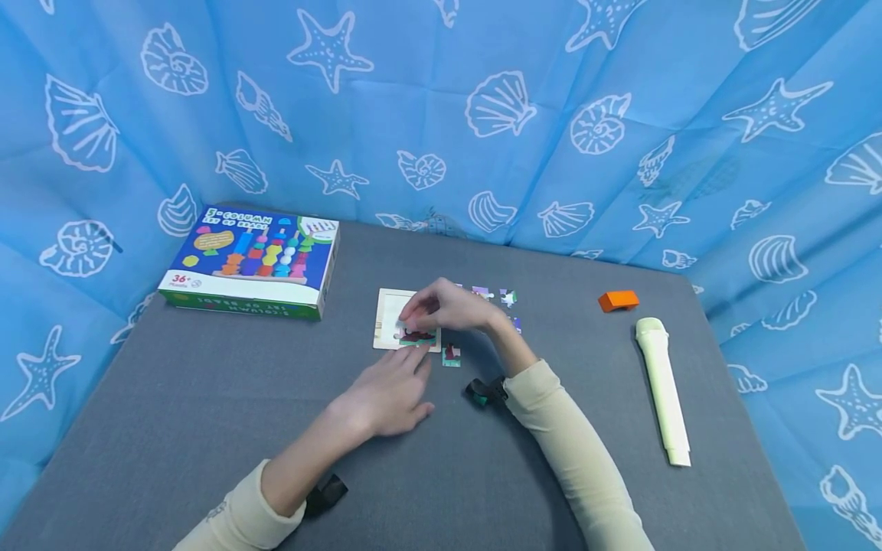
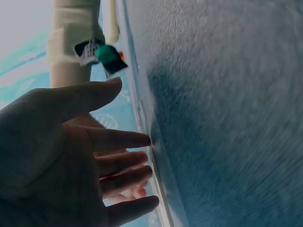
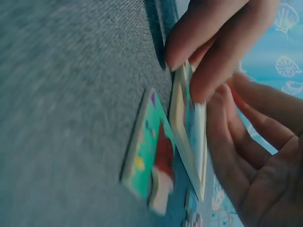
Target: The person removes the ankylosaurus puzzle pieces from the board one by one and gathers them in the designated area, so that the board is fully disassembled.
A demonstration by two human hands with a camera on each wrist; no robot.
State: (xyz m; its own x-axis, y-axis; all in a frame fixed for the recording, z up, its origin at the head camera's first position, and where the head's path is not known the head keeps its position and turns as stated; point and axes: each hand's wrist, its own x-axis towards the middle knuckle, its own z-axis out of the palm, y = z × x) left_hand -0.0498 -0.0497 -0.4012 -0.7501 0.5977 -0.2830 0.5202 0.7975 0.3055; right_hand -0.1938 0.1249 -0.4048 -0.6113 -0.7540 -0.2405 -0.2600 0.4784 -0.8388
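A square light wooden puzzle tray (image 1: 378, 329) lies on the table, with joined picture pieces (image 1: 417, 337) along its near side. My right hand (image 1: 455, 306) is over the tray, thumb and fingers bent together at a puzzle piece there; its fingertips partly hide the piece. Along the tray's near edge, my left hand (image 1: 389, 390) rests its outstretched fingertips. In the left wrist view its fingers (image 2: 125, 180) are extended and spread. Just outside the tray's near right corner lies a loose green and dark red puzzle piece (image 1: 451, 356), seen large in the right wrist view (image 3: 154, 146).
More loose puzzle pieces (image 1: 508, 298) lie beyond my right wrist, partly hidden. A bead-set box (image 1: 248, 260) stands at the back left. To the right are an orange block (image 1: 619, 301) and a pale yellow toy microphone (image 1: 663, 390). A blue shell-patterned curtain (image 1: 413, 99) hangs behind.
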